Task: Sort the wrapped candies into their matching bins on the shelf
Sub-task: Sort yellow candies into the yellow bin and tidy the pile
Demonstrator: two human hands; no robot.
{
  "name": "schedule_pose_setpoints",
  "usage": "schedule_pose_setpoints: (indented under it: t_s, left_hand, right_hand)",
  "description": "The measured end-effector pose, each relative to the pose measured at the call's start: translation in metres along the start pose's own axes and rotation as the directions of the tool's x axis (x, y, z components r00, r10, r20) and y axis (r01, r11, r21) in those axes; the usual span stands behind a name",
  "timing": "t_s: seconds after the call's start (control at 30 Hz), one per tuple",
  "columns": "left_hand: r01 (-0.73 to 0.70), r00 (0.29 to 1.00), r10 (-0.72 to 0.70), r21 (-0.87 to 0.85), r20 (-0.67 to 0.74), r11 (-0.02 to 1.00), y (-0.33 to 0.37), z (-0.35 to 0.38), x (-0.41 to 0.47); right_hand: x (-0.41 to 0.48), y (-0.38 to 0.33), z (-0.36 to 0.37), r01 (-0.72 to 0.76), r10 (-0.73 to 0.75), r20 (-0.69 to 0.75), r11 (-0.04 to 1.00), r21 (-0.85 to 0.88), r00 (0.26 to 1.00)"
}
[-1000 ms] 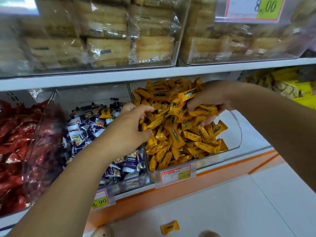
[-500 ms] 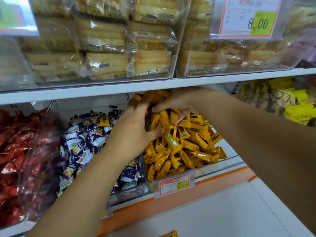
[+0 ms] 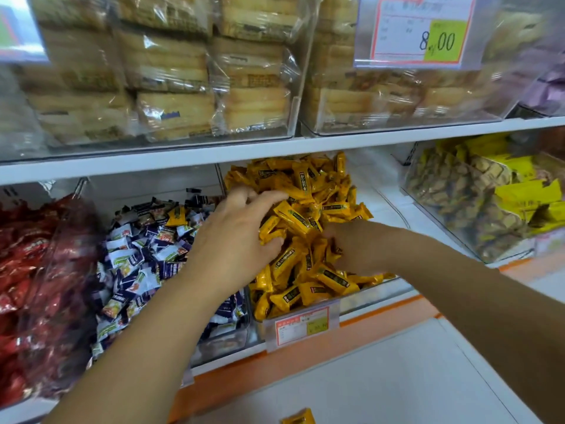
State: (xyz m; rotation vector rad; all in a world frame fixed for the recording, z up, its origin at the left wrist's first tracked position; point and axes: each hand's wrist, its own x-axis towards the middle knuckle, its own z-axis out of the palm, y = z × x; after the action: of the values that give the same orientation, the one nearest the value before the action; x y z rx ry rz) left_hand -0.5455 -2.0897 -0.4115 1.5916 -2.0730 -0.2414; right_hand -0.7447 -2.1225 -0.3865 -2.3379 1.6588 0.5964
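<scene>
The right hand (image 3: 354,249) is hiding its fingers down in the yellow candies (image 3: 305,185), so its grip isn't showing. The price tag (image 3: 301,327) just below both hands is coming out too blurry to read. A stray candy (image 3: 298,419) well below them is getting chopped by the bottom edge.

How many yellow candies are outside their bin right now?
2. One yellow candy lies among the blue-and-white candies; a second yellow candy lies on the floor at the bottom edge. More may hide beneath the left hand or right hand.
</scene>
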Motion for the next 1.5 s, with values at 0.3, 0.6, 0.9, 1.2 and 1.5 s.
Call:
schedule_pose_setpoints:
  t_s: [0.3, 0.6, 0.9, 1.2, 1.5]
  left_hand:
    - [0.028, 1.000, -0.027, -0.037, 0.007, 0.999, -0.005, 0.005, 0.000]
    - [0.035, 0.999, -0.036, 0.118, 0.009, 0.992, 0.006, 0.007, -0.001]
    - [-0.155, 0.980, 0.094, 0.380, 0.174, 0.912, 0.024, 0.025, 0.003]
    - [-0.059, 0.991, 0.023, 0.282, 0.129, 0.958, 0.012, 0.021, 0.007]
    - [-0.015, 0.996, 0.016, -0.009, 0.093, 1.000, 0.020, 0.019, 0.010]
  right_hand:
    - [0.011, 0.003, 0.044, 0.004, 0.031, -0.052, 0.827, 0.563, 0.998]
    - [0.020, -0.003, 0.060, 0.050, 0.083, -0.194, 0.801, 0.596, 0.977]
    - [0.027, 0.003, 0.061, 0.089, 0.070, -0.214, 0.751, 0.654, 0.974]
    - [0.005, 0.038, 0.052, 0.185, 0.088, -0.232, 0.365, 0.912, 0.969]
    - [-0.003, 0.041, 0.052, 0.304, 0.015, -0.308, 0.104, 0.947, 0.951]
